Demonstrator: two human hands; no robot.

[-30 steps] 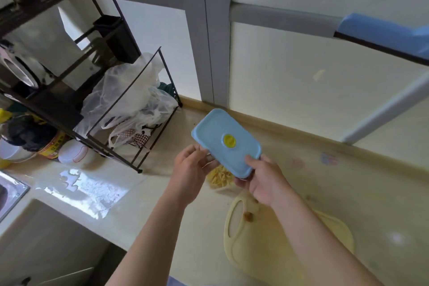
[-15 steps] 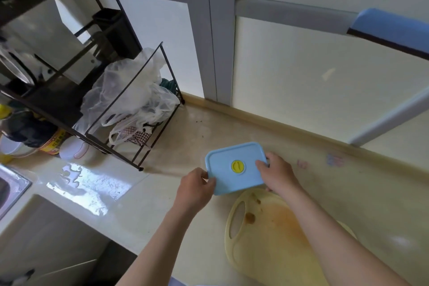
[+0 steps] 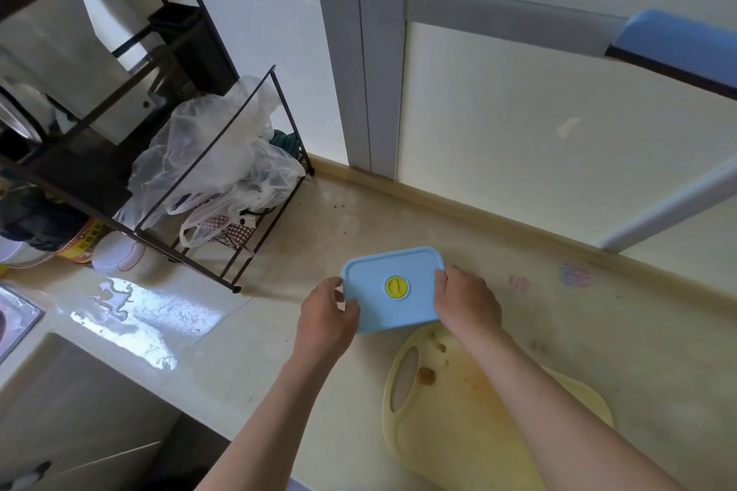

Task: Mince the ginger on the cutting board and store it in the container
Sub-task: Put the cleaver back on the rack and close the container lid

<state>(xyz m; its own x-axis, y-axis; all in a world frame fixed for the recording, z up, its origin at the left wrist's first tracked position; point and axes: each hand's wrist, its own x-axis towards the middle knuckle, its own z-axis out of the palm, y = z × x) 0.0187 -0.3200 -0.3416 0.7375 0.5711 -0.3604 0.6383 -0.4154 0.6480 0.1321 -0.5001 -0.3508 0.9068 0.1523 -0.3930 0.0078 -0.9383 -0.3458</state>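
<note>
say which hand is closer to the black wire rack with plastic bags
Left. The left hand grips the light blue rectangular lid at the edge facing the black wire rack; the right hand grips the far edge.

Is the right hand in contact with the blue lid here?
Touching. The head view shows the right hand with its fingers curled over the right edge of the blue lid, with no gap between them.
</note>
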